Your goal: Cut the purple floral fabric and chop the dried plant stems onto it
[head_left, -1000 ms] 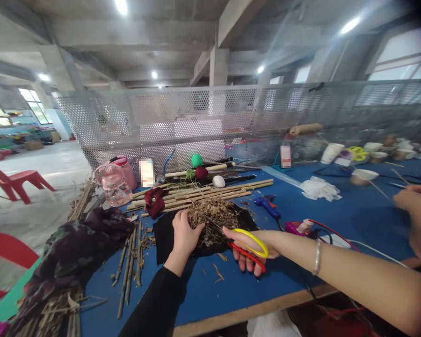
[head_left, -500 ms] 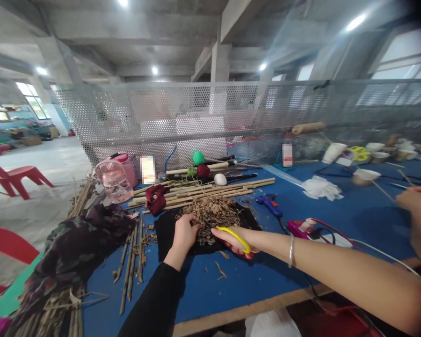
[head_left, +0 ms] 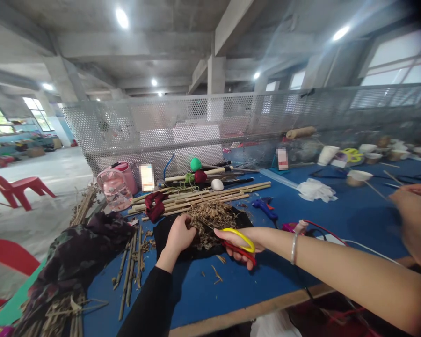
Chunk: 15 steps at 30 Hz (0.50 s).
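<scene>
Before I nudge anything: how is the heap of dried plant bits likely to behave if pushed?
The heap of dried plant bits looks loose, so it would probably spread rather than slide whole. Its thin, crinkled pieces seem light and perhaps brittle. It rests on black cloth, which may drag along.

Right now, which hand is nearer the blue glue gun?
Right. The right hand is left of the glue gun, nearer the camera; the left hand is farther left.

Scissor handles [head_left: 251,242] were smooth, glossy plastic; the black sheet [head_left: 160,238], matt cloth; the dried plant heap [head_left: 214,215], rough and papery; the bracelet [head_left: 293,248], polished metal; the partition [head_left: 161,117], perforated metal; the worktop [head_left: 203,299], smooth, wood-edged.
</scene>
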Each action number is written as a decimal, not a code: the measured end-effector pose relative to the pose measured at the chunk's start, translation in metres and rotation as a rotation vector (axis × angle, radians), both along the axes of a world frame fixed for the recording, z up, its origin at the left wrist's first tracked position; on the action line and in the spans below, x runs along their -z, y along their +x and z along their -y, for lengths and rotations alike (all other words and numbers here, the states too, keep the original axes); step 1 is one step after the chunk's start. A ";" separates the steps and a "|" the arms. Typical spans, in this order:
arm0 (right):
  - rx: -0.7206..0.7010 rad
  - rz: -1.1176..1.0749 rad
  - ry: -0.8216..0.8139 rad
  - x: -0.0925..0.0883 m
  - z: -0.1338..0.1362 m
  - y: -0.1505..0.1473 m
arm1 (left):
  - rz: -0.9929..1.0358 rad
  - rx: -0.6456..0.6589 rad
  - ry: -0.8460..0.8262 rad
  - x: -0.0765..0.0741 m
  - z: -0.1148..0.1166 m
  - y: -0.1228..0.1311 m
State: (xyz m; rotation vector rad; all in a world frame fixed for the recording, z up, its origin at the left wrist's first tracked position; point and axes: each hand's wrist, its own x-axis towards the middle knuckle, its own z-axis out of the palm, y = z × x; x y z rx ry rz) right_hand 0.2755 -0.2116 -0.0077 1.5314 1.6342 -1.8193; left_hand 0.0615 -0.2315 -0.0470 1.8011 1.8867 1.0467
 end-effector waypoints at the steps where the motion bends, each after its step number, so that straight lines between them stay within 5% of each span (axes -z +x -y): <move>1: -0.007 -0.008 -0.001 -0.001 -0.001 0.004 | -0.001 -0.010 -0.015 -0.005 -0.003 -0.003; 7: 0.018 -0.152 -0.015 -0.009 0.010 0.038 | -0.107 -0.070 -0.149 -0.027 -0.052 -0.012; 15: 0.268 -0.254 0.146 0.019 0.035 0.063 | -0.353 0.105 -0.230 -0.015 -0.108 0.010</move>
